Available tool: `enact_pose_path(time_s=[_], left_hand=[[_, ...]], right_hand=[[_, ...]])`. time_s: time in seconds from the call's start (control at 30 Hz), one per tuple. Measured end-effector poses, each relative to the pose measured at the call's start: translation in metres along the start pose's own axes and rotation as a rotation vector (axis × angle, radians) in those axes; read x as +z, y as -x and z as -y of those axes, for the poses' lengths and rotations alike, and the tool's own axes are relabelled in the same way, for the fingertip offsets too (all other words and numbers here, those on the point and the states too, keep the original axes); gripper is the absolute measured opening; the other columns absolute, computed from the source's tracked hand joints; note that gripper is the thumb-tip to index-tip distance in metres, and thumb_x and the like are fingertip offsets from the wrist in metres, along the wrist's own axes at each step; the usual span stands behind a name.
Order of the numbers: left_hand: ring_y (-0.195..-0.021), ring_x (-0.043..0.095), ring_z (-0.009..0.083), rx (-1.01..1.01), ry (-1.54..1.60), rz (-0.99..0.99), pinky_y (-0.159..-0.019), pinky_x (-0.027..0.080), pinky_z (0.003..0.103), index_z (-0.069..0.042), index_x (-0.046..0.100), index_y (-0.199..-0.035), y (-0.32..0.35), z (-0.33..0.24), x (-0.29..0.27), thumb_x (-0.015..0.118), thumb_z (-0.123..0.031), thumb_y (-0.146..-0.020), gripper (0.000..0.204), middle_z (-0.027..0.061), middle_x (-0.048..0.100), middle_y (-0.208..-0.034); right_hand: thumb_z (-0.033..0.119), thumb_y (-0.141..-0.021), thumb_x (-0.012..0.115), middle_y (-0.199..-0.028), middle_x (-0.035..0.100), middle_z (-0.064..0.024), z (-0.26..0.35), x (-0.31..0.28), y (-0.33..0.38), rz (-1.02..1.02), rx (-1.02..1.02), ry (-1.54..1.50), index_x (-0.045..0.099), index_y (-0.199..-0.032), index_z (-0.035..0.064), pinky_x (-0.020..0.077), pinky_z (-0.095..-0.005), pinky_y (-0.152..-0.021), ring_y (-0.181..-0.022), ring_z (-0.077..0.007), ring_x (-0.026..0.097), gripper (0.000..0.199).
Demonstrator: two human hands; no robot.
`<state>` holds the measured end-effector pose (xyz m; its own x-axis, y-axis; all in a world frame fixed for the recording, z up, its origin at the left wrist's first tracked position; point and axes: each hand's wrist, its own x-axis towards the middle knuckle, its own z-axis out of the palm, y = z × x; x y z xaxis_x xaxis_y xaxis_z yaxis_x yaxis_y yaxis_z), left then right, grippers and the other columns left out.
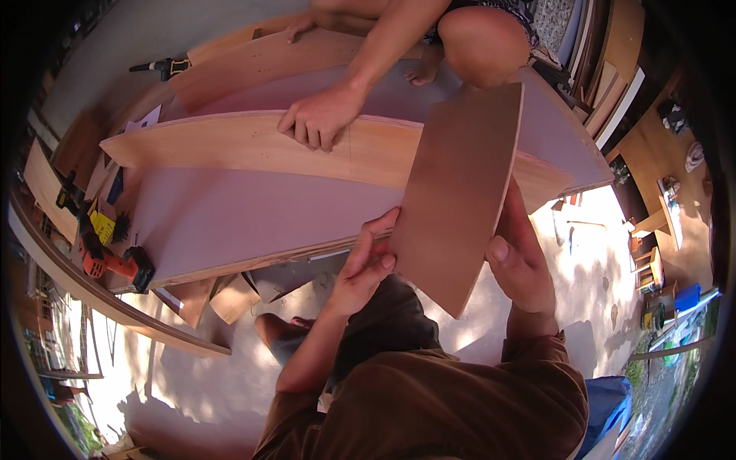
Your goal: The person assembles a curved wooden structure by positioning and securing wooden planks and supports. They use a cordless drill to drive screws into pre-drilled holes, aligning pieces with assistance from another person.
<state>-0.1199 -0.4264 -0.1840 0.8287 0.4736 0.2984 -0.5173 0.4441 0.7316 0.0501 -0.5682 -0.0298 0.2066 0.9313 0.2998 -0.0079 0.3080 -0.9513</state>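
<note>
A flat brown wooden board (464,180) is held up at a tilt in front of me, one long edge facing right. My left hand (366,264) pinches its lower left edge between thumb and fingers. Against the right edge, my right hand (523,264) grips the board with the thumb in front and the fingers partly hidden behind. Beyond it, a long plywood plank (230,146) stands on edge on the pale work panel (230,222). A co-worker's hand (322,121) rests closed over that plank's top edge.
An orange and black cordless drill (111,261) lies at the panel's left corner, near a yellow label (102,222). Another dark power tool (163,69) sits at the far left. A second plank (261,65) stands farther back, where the co-worker's knee (487,46) is bent over the panel.
</note>
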Motion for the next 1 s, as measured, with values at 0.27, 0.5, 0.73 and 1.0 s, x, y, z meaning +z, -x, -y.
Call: enact_pose_path(time_s=[0.27,0.5,0.73,1.0], left_hand=[[-0.079,0.054,0.0179,0.013,0.345,-0.119,-0.070,0.047,0.031,-0.012,0.034,-0.159,0.031,0.007,-0.036,0.078,-0.029,-0.096,0.079,0.0117,0.058,-0.105],[-0.077,0.055,0.0181,0.015,0.269,-0.151,-0.067,0.048,0.031,-0.014,0.037,-0.158,0.069,0.002,-0.048,0.082,-0.029,-0.093,0.080,0.0117,0.056,-0.099],[-0.115,0.066,0.0236,0.182,-0.058,-0.246,-0.091,0.054,0.033,-0.010,0.026,-0.163,0.063,-0.002,-0.037,0.078,-0.012,-0.095,0.086,0.0203,0.062,-0.139],[-0.123,0.064,0.0221,0.281,-0.552,-0.386,-0.100,0.053,0.035,0.001,0.030,-0.161,0.062,-0.042,0.006,0.074,0.005,-0.090,0.083,0.0210,0.061,-0.142]], right_hand=[[0.022,-0.094,0.081,-0.174,0.008,-0.0299,-0.053,0.044,-0.002,0.306,-0.174,0.336,-0.001,-0.169,-0.0019,0.0219,-0.0492,-0.129,-0.163,-0.0443,0.015,0.114],[0.025,-0.093,0.083,-0.174,0.015,-0.0279,-0.071,0.041,-0.008,0.426,-0.152,0.318,0.018,-0.168,0.0003,0.0309,-0.0491,-0.125,-0.160,-0.0439,0.025,0.102],[0.031,-0.102,0.074,-0.168,0.031,-0.0192,-0.069,0.031,0.002,0.221,0.038,-0.087,0.014,-0.169,0.0008,0.0342,-0.0449,-0.122,-0.157,-0.0320,0.032,0.095],[0.016,-0.110,0.060,-0.140,0.060,-0.0055,-0.088,0.004,-0.006,-0.040,0.183,-0.084,0.044,-0.156,-0.0017,0.0398,-0.0331,-0.114,-0.131,-0.0146,0.052,0.051]])
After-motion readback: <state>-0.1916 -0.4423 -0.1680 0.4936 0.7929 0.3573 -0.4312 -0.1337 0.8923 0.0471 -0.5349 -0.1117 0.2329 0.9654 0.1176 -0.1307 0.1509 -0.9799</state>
